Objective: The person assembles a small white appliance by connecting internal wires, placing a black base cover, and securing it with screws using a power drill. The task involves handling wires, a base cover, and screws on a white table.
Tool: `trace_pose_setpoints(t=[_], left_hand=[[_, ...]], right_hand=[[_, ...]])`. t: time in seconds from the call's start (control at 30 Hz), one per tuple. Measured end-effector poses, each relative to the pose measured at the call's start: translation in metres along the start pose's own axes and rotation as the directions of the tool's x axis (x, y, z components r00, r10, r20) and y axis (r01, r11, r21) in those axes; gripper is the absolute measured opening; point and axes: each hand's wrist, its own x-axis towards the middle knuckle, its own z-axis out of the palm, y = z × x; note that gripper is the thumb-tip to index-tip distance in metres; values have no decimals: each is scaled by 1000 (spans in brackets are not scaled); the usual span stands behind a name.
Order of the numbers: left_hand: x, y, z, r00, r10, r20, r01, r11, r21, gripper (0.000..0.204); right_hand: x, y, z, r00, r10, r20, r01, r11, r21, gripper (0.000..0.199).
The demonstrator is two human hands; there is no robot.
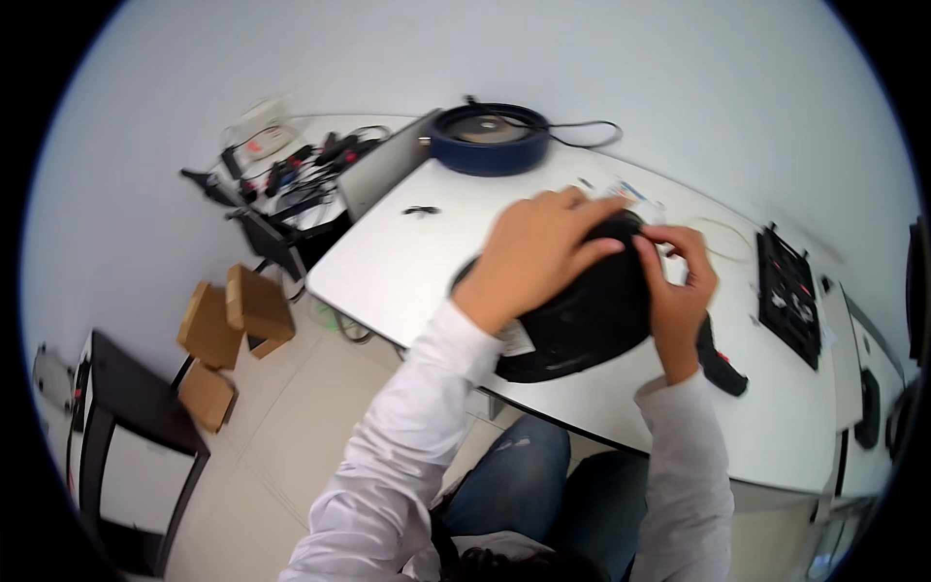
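A black rounded plastic housing (592,320) is tilted up over the white table, close to its front edge, with a pale label at its lower left. My left hand (538,252) lies over its upper left side, thumb and forefinger closed around the top. At the upper right rim, the thumb and forefinger of my right hand (679,281) are pinched together. Whatever sits between those fingertips is too small to make out. Just right of the housing lies a black handheld power tool (722,364) with a red spot, partly hidden behind my right hand.
A dark blue round device (490,145) with a black cable stands at the back of the table (378,262). An open black tool case (790,296) lies on the right. A small black piece (421,210) rests at left. Cardboard boxes (257,306) and a dark chair (145,436) stand on the floor.
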Motion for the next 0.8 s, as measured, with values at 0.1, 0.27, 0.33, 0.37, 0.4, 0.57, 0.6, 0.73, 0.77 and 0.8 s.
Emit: trace_pose_setpoints(t=[0.1,0.27,0.33,0.37,0.4,0.57,0.6,0.73,0.77,0.8], left_hand=[[3,3,0,999,-39,27,41,998,-54,38],[2,8,-7,994,-94,59,96,995,-29,37],[2,8,-6,993,-98,59,100,995,-25,37],[2,8,-6,993,-103,62,105,994,-24,37],[2,8,-6,992,-108,64,109,994,-23,37],[2,9,-6,993,-101,58,101,995,-11,36],[2,10,-6,993,-99,59,100,995,-7,36],[2,8,-5,993,-102,62,102,995,7,36],[2,9,-5,994,-97,58,97,995,5,36],[2,9,-5,994,-93,54,93,996,3,37]], right_hand=[[2,1,-2,999,-32,21,31,999,26,14],[3,-4,0,998,-29,53,27,999,39,11],[4,-6,-2,997,-19,81,18,1000,19,10],[5,-8,-3,995,-16,95,15,1000,9,9],[5,-10,-3,995,-5,103,4,1000,6,9],[6,-18,-2,987,75,140,-70,997,-37,7],[6,-16,-2,982,119,147,-117,993,-25,6],[7,-10,-2,978,148,148,-160,984,73,7],[6,-9,-1,983,119,139,-135,985,109,8],[5,-7,0,979,155,135,-172,977,124,11]])
